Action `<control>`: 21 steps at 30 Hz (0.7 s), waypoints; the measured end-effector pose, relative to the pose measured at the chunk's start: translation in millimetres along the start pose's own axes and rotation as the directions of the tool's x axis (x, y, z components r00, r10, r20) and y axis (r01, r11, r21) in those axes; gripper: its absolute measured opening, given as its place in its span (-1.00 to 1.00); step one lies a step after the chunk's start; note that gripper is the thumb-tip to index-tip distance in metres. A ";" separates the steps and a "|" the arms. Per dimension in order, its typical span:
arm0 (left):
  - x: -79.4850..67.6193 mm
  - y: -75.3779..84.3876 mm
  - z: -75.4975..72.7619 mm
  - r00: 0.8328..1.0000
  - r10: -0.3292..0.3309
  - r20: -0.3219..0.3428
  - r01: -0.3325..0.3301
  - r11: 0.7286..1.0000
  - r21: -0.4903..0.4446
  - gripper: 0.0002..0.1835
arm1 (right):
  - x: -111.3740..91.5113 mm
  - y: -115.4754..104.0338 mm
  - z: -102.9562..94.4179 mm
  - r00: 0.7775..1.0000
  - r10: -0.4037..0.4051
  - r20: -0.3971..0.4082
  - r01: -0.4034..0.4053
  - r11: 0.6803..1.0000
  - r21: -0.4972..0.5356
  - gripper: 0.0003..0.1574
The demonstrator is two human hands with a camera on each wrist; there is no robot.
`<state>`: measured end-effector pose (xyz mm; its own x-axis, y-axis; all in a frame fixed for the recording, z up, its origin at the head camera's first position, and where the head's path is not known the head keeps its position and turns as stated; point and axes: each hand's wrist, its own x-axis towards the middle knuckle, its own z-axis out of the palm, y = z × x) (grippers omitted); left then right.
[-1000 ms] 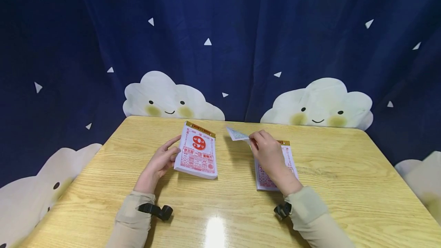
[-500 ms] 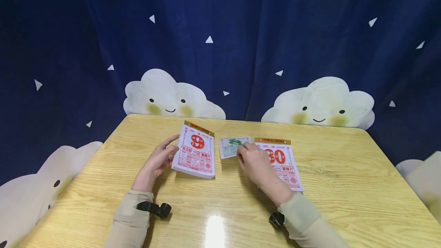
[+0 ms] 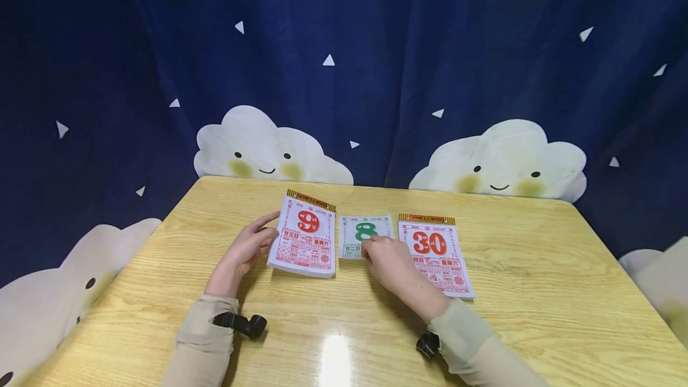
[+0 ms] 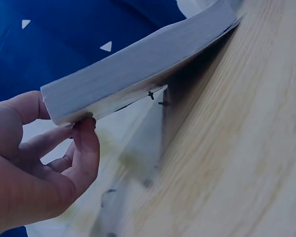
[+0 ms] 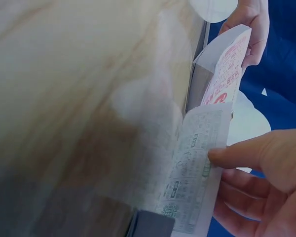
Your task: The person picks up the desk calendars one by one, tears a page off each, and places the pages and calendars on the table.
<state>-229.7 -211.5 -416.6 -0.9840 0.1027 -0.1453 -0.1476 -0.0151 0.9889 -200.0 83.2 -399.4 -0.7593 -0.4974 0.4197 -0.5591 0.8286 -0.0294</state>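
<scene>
My left hand (image 3: 242, 255) grips a thick tear-off calendar (image 3: 305, 240) by its left edge, thumb on the page side and fingers beneath. This calendar shows a red 9 and is tilted, its left side lifted off the table in the left wrist view. Between the two calendars is a loose calendar page (image 3: 352, 230) with a green 8. My right hand (image 3: 395, 264) pinches that page near its lower right, the thumb pressing its printed face in the right wrist view. A second tear-off calendar (image 3: 448, 255), showing a red 30, lies to the right, partly behind my right hand.
All of this is on a light wooden table (image 3: 537, 279). Behind its far edge hangs a dark blue curtain (image 3: 376, 64) with white triangles and smiling clouds. Black wrist cameras sit on both sleeves.
The right hand has moved left and down with the page, turning it from folded up to nearly flat, so the green 8 shows. The calendar with the 30 is uncovered. The left hand stays.
</scene>
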 end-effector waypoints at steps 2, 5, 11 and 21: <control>0.9 -0.6 0.4 1.000 0.004 -0.017 -0.004 1.000 0.011 -0.35 | 0.5 -0.6 1.2 0.998 0.020 0.053 -0.021 1.000 0.023 -0.84; 1.3 -1.3 0.9 0.998 0.003 -0.055 -0.001 0.999 0.039 -0.40 | 1.0 -1.6 3.0 0.991 0.033 0.133 -0.043 0.997 0.071 -0.89; 1.2 -4.3 -1.4 0.993 -0.009 -0.118 0.028 0.987 0.160 -0.52 | 1.1 -1.6 7.1 0.976 0.006 0.219 -0.034 0.992 0.123 -0.95; 0.7 -6.6 -0.4 0.981 0.035 -0.193 0.034 0.939 0.343 -0.61 | 1.8 -3.1 11.9 0.967 -0.035 0.251 0.000 0.991 0.137 -0.94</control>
<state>-229.5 -211.7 -423.3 -0.9893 -0.0913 -0.1139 -0.1380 0.3307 0.9336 -203.6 76.6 -409.3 -0.7986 -0.5744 0.1798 -0.5996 0.7855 -0.1535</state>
